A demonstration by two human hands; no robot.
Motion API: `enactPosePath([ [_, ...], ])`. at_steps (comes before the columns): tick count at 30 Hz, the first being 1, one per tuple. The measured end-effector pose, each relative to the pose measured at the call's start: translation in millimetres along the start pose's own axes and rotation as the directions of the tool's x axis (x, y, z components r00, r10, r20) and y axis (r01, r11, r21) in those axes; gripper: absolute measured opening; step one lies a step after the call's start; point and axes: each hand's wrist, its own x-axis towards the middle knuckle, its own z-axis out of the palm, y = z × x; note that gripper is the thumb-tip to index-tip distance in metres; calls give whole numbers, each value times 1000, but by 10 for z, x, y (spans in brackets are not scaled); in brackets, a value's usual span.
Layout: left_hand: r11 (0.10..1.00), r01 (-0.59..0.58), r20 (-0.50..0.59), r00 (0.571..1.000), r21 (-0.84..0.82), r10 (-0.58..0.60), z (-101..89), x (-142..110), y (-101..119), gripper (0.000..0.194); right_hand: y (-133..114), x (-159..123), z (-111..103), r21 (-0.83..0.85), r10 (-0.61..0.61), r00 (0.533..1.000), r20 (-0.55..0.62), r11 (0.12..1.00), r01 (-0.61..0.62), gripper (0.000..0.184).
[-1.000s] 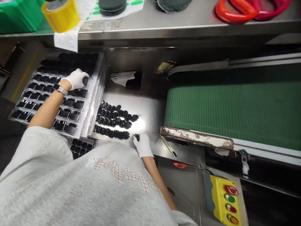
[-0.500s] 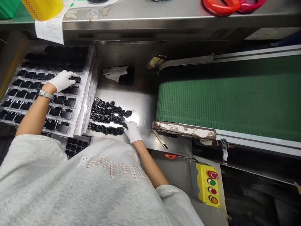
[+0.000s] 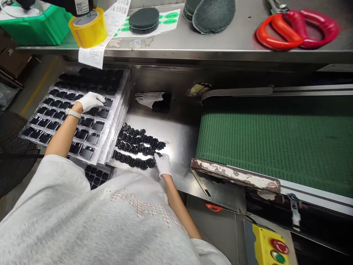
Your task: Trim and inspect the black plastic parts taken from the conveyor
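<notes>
My left hand (image 3: 90, 101), in a white glove, reaches over a clear plastic tray (image 3: 109, 127) filled with rows of flat black parts. Its fingers are bent down onto a black part (image 3: 107, 102) near the tray's right edge. On the metal table to the right, small glossy black pieces (image 3: 132, 160) lie in several curving rows. My right hand (image 3: 163, 164), also gloved in white, is closed at the right end of these rows, its fingertips on a small black piece (image 3: 158, 155). Its grip is partly hidden.
A green conveyor belt (image 3: 270, 147) stands at the right. Above runs a metal shelf (image 3: 193, 53) with yellow tape (image 3: 88, 29), a green bin (image 3: 38, 27) and red-handled scissors (image 3: 281, 33). A white-and-black glove (image 3: 151, 100) lies behind the rows. A yellow button box (image 3: 264, 239) is low right.
The view has shifted, so everything sits lower and further right, and more of the shelf shows. Both hands stay at about the same places on the tray and the rows.
</notes>
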Motion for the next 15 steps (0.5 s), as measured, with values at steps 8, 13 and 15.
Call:
enactPosePath([
  [8, 989, 5, -31, 1000, 149, -1, 74, -74, 197, 41, 73, 8, 49, 191, -36, 998, 51, 981, 26, 39],
  [13, 872, -171, -165, 948, 459, 273, 56, -855, 538, 34, 99, 15, -12, 177, -111, 993, 42, 979, 102, 38],
  [15, 793, -391, -28, 890, 467, 456, 218, -1312, 637, 37, 101, 6, -34, 141, -139, 990, 3, 980, 138, 35],
])
